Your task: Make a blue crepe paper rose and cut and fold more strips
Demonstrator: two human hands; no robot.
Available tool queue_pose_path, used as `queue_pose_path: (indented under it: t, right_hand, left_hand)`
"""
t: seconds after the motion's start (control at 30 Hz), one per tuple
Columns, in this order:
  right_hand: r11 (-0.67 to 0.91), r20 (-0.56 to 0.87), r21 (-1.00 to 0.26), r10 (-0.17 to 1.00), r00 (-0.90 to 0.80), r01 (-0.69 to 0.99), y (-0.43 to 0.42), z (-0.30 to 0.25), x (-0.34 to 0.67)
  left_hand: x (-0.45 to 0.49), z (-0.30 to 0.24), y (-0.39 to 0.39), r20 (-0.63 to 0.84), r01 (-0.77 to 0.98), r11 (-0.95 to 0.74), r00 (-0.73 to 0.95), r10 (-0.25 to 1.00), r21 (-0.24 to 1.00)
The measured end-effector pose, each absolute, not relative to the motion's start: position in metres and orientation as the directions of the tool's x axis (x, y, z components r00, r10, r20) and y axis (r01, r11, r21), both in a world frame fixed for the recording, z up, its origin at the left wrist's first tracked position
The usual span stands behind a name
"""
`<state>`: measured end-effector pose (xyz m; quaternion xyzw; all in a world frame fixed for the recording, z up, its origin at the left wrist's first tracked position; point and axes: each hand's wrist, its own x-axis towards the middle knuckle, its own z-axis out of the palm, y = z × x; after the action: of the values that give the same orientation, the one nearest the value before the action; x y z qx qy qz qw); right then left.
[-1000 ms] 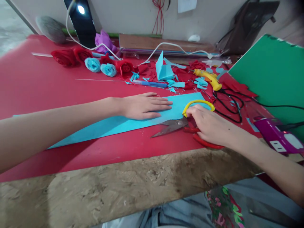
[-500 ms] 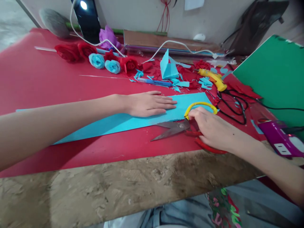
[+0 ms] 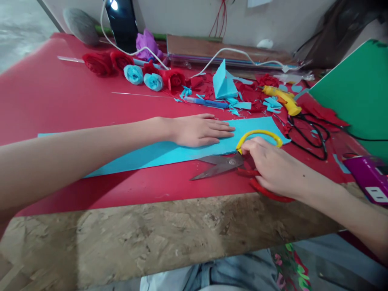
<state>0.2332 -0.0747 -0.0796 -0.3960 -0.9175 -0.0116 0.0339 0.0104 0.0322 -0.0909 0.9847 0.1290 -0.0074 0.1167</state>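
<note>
A long strip of light-blue paper [image 3: 133, 159] lies across the red table covering, partly hidden under my left forearm. My left hand [image 3: 203, 130] rests flat on the strip, palm down, fingers stretched to the right. My right hand [image 3: 269, 167] grips a pair of scissors [image 3: 222, 166] with one yellow and one red handle. The scissor blades are parted and point left, with the upper blade at the paper's near edge. Right of my left fingers, the strip's end runs behind the yellow handle.
Red and blue paper roses [image 3: 153, 82], a blue pen [image 3: 206, 102], paper scraps and a folded blue piece [image 3: 223, 83] lie behind the strip. A yellow glue gun [image 3: 283, 99] with black cord, a green board [image 3: 354, 93] and a purple power socket box [image 3: 368, 178] are at right.
The whole view has shifted, so most things appear farther right. My left hand stays flat on the paper, and the scissors remain parted at its near edge.
</note>
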Motion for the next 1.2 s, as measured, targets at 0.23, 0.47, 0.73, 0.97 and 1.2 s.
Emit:
queue_pose_path:
  t: [0.23, 0.47, 0.73, 0.97, 1.2]
  right_hand:
    - [0.665, 0.081, -0.022, 0.745, -0.662, 0.746, -0.076, -0.080, 0.232]
    - [0.660, 0.050, -0.054, 0.752, -0.658, 0.750, -0.074, -0.079, 0.211]
    - [0.690, 0.075, -0.035, 0.723, -0.687, 0.723, -0.080, -0.080, 0.210]
    - [0.686, 0.084, -0.014, 0.726, -0.683, 0.727, -0.086, -0.081, 0.215]
    - [0.708, 0.145, 0.036, 0.695, -0.704, 0.706, -0.085, -0.081, 0.213]
  left_hand:
    - [0.010, -0.091, 0.032, -0.039, 0.258, -0.936, 0.966, 0.256, 0.239]
    - [0.011, -0.094, 0.034, -0.028, 0.247, -0.940, 0.968, 0.248, 0.234]
    - [0.010, -0.093, 0.034, -0.047, 0.253, -0.936, 0.967, 0.249, 0.243]
    - [0.009, -0.089, 0.032, 0.038, 0.233, -0.936, 0.967, 0.251, 0.262]
    - [-0.038, -0.079, 0.024, 0.064, 0.240, -0.938, 0.963, 0.263, 0.249]
